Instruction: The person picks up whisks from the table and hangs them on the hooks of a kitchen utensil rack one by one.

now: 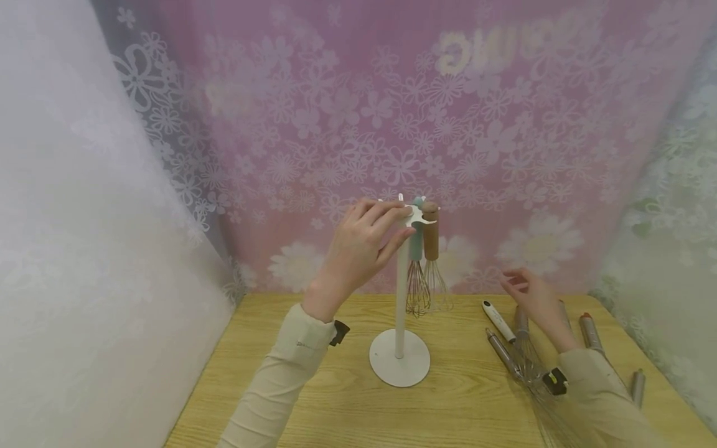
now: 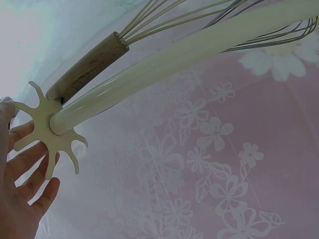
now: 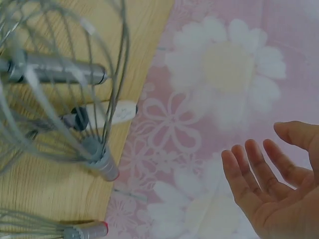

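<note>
A white upright stand (image 1: 401, 292) with a ring of curved hooks (image 2: 49, 124) at its top rises from a round base (image 1: 399, 367). My left hand (image 1: 364, 246) holds the hook ring at its edge, fingers over the top and thumb lower down. From the far-right side of the ring hang a whisk with a wooden handle (image 1: 431, 236) and a whisk with a light teal handle (image 1: 416, 246). My right hand (image 1: 534, 302) hovers above the whisks at the right, fingers loosely bent and holding nothing (image 3: 279, 186).
On the wooden table (image 1: 313, 398) at the right lie several whisks, among them a white-handled utensil (image 1: 498, 320), a metal-handled whisk (image 1: 502, 351) and a grey handle with a red end (image 1: 590, 333). Flowered cloth (image 1: 358, 137) encloses the back and sides.
</note>
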Demonstrator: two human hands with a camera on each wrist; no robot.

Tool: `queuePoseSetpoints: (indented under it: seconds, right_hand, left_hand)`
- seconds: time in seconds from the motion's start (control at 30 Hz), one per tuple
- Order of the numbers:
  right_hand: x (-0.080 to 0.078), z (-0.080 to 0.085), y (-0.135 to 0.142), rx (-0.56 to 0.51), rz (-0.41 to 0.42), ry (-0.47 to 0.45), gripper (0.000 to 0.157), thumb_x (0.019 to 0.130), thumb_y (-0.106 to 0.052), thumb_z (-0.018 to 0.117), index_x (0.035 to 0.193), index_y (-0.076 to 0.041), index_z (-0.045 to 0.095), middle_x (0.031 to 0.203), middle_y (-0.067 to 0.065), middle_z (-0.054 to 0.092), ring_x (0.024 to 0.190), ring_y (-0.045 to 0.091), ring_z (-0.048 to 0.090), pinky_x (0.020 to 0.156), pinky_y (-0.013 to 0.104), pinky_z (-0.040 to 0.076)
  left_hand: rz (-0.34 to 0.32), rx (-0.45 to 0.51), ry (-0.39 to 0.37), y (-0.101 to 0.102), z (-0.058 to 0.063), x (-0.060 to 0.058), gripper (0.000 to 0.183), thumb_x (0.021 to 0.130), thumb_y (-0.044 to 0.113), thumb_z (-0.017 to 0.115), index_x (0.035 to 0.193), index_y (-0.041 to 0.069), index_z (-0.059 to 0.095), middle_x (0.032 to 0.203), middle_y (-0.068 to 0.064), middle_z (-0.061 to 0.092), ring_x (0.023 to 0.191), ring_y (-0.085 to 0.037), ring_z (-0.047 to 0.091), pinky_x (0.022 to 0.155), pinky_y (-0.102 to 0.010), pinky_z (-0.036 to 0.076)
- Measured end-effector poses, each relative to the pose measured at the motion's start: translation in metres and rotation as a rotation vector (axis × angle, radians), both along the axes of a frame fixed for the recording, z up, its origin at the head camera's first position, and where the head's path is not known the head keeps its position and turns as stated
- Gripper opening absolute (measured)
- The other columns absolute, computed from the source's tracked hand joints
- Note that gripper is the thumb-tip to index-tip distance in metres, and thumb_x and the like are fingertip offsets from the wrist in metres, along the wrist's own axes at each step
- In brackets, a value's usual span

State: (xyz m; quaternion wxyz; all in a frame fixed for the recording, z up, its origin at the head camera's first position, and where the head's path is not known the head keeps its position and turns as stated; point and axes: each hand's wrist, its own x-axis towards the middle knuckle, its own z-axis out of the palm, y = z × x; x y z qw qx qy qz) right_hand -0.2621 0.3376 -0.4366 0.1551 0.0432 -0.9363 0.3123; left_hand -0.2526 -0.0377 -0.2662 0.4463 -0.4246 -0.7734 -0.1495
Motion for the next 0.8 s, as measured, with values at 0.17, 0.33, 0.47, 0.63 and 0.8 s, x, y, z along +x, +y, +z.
queuePoseSetpoints:
  seconds: [0.17,0.33,0.47,0.63,0.8]
  right_hand:
    - [-0.007,-0.010,0.014,0.035,0.037,-0.039,0.044,0.106,-0.029,0.055,0.134,0.005,0.055,0.116,0.031,0.064,0.099,0.047,0.065,0.070,0.051,0.057]
    - [-0.017,-0.022,0.025,0.064,0.052,-0.063,0.037,0.102,-0.016,0.061,0.127,0.012,0.058,0.110,0.034,0.065,0.094,0.048,0.066,0.068,0.051,0.057]
    - [-0.020,-0.032,0.035,0.112,0.043,-0.086,0.034,0.096,-0.010,0.065,0.119,0.014,0.061,0.103,0.033,0.068,0.090,0.048,0.066,0.071,0.057,0.054]
    - [-0.022,-0.049,0.049,0.185,0.044,-0.097,0.030,0.092,-0.008,0.068,0.113,0.013,0.064,0.103,0.032,0.069,0.087,0.046,0.067,0.070,0.060,0.052]
    - [-0.025,-0.065,0.061,0.243,0.063,-0.069,0.026,0.092,-0.010,0.066,0.103,0.013,0.068,0.094,0.029,0.072,0.077,0.040,0.070,0.083,0.070,0.045]
  left_hand:
    - [0.000,0.000,0.001,0.000,0.000,0.000,0.031,0.101,0.033,0.064,0.122,0.012,0.070,0.125,-0.003,0.069,0.108,-0.023,0.059,0.098,-0.034,0.048]
    - [-0.002,0.001,0.002,-0.001,0.000,-0.001,0.031,0.100,0.033,0.065,0.122,0.012,0.070,0.125,-0.004,0.069,0.107,-0.023,0.059,0.099,-0.034,0.048]
    - [0.000,-0.006,-0.001,-0.001,0.000,0.000,0.031,0.101,0.034,0.064,0.122,0.012,0.070,0.125,-0.004,0.069,0.108,-0.023,0.059,0.101,-0.033,0.047]
    - [0.000,-0.010,-0.003,0.000,0.000,-0.001,0.031,0.100,0.034,0.065,0.121,0.012,0.070,0.125,-0.004,0.069,0.109,-0.023,0.059,0.103,-0.033,0.046]
    - [-0.002,-0.009,-0.003,0.000,0.000,-0.001,0.031,0.100,0.033,0.065,0.121,0.011,0.071,0.124,-0.005,0.069,0.109,-0.023,0.059,0.104,-0.033,0.046]
